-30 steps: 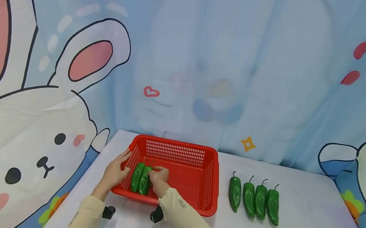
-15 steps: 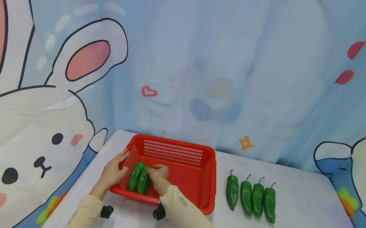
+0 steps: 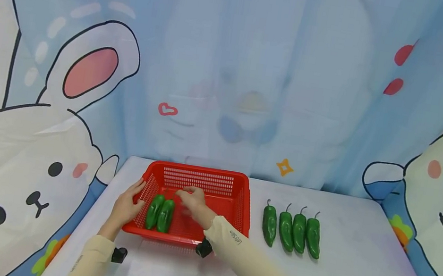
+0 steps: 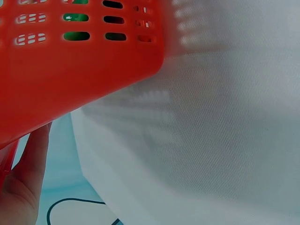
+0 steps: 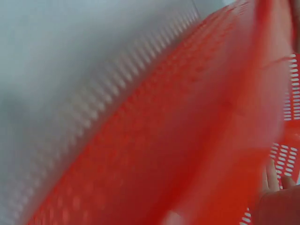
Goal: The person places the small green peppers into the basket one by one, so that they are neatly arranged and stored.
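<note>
The red plastic basket (image 3: 205, 243) stands on the white table, with two green peppers (image 3: 154, 212) lying side by side near its left wall. At the left rim, my left hand (image 3: 126, 208) holds the basket, its thumb reaching toward the inside. The left wrist view shows part of this hand (image 4: 28, 183) against the basket's outer wall (image 4: 75, 70). My right hand (image 3: 196, 203) hovers over the inside of the basket, to the right of the two peppers, fingers loosely bent and holding nothing. Its motion blurs the right wrist view, which is mostly filled by the basket wall (image 5: 154, 140).
Several more green peppers (image 3: 298, 233) lie in a row on the table to the right of the basket, stems pointing away. A blue curtain (image 3: 246, 89) with cartoon rabbits hangs behind the table. Small black wrist devices (image 3: 119, 255) sit below each hand.
My right hand has let go of the right-hand pepper in the basket and moved up and right from it. My left hand stays on the rim. The head view has shifted rightward.
</note>
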A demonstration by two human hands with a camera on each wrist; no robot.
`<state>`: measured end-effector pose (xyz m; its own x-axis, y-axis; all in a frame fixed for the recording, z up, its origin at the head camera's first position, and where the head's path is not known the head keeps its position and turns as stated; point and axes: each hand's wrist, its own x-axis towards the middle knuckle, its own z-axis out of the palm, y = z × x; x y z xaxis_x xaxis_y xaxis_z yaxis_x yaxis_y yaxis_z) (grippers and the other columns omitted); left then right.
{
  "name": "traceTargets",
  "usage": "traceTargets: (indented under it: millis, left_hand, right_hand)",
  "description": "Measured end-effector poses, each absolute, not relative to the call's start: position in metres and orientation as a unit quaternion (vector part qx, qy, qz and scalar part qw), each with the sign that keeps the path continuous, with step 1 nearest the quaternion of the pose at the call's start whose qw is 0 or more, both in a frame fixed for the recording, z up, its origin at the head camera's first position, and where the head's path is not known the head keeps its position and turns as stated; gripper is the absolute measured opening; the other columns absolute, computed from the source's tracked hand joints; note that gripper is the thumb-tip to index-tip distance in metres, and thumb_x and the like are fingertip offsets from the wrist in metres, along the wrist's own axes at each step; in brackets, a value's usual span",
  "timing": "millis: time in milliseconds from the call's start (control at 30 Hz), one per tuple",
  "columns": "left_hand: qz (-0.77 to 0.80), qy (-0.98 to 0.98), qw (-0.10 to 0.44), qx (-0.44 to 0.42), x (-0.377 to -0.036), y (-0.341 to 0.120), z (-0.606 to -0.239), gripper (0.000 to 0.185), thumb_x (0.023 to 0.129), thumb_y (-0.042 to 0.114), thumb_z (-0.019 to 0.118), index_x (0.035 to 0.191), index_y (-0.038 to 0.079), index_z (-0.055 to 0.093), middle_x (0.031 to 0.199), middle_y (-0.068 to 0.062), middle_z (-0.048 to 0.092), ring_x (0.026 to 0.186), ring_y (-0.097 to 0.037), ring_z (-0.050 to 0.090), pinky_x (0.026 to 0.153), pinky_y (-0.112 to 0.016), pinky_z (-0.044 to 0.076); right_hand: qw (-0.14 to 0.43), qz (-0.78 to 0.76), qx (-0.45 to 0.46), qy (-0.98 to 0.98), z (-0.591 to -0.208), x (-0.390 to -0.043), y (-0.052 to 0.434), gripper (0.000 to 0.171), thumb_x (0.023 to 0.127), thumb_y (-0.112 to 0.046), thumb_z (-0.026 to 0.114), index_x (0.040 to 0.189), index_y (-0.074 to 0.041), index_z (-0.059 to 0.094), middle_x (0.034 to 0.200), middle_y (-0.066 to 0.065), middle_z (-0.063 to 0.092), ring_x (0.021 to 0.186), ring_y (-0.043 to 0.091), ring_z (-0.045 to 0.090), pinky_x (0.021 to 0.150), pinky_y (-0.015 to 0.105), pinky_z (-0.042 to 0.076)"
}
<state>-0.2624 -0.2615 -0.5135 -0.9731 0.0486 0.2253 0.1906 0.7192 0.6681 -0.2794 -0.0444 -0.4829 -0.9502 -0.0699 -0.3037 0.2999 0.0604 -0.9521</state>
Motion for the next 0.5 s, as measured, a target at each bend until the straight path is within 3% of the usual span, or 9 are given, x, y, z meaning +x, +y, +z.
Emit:
traceTargets:
  millis: [233,367,500]
  left_hand:
    - [-0.37,-0.923,0.087,-0.065,-0.261,-0.263,-0.513,0.062,0.086,-0.003,0.055,0.147,0.001,0.043,0.157,-0.012,0.035,0.141,-0.036,0.034,0.079,-0.039,0.041]
    - [-0.371,-0.922,0.086,-0.068,-0.259,-0.262,-0.512,0.062,0.086,-0.004,0.054,0.147,0.0,0.043,0.157,-0.013,0.035,0.141,-0.037,0.034,0.083,-0.042,0.041]
    - [-0.364,-0.925,0.086,-0.071,-0.259,-0.263,-0.512,0.062,0.086,-0.003,0.054,0.147,-0.001,0.043,0.157,-0.013,0.035,0.14,-0.038,0.034,0.085,-0.043,0.041]
  right_hand:
    - [0.155,-0.685,0.021,0.712,-0.47,-0.278,-0.021,0.05,0.093,-0.017,0.064,0.137,0.002,0.05,0.124,0.022,0.062,0.107,0.04,0.065,0.088,0.055,0.05]
    - [0.163,-0.677,-0.002,0.718,-0.463,-0.279,-0.005,0.051,0.093,-0.017,0.064,0.138,0.003,0.05,0.123,0.022,0.064,0.1,0.033,0.068,0.087,0.054,0.051]
    - [0.161,-0.67,-0.012,0.725,-0.456,-0.28,0.014,0.051,0.093,-0.017,0.065,0.138,0.003,0.051,0.124,0.022,0.064,0.102,0.036,0.068,0.086,0.053,0.052]
